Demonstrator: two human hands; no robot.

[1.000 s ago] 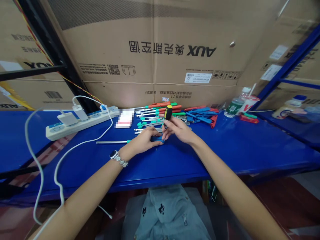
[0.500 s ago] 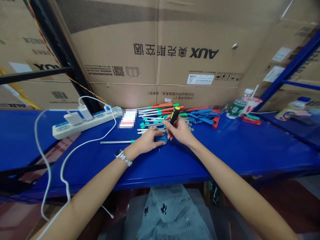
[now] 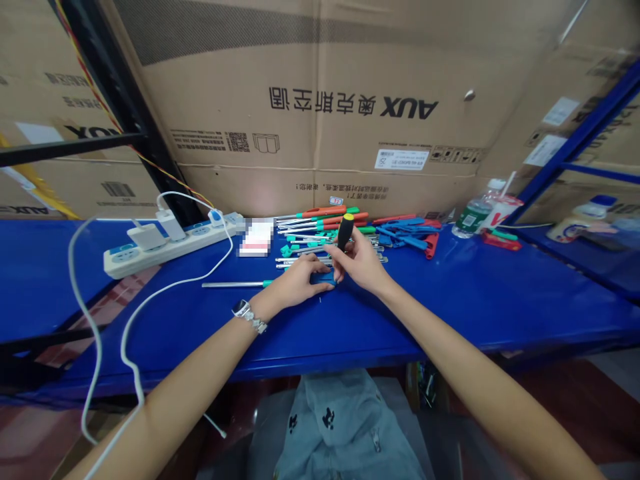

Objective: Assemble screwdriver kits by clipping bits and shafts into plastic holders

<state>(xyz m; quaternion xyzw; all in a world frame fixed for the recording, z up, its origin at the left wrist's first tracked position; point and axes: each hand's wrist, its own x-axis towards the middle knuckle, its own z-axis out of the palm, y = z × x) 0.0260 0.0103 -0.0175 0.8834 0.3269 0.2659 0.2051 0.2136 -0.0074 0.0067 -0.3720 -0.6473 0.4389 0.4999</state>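
Observation:
A black screwdriver (image 3: 345, 231) with a yellow end stands nearly upright in my right hand (image 3: 361, 261), its tip down by a blue plastic piece (image 3: 324, 278). My left hand (image 3: 300, 280) is closed on that blue piece and presses it to the blue table. From under the left hand a metal rod (image 3: 233, 285) with a green collar points left. A tiny thin piece (image 3: 321, 300) lies just in front of the hands. Behind them is a pile of metal rods (image 3: 300, 250) with green and orange parts.
Blue and red plastic parts (image 3: 413, 233) lie right of the pile. A white power strip (image 3: 175, 243) with chargers and cables is at the left. A bottle (image 3: 470, 215) and cup (image 3: 503, 210) stand at the right. A large carton (image 3: 320, 120) stands behind.
The screwdriver has tilted a little more upright and its handle has shifted slightly left. My right fingers have moved slightly on it; my left hand holds almost the same place.

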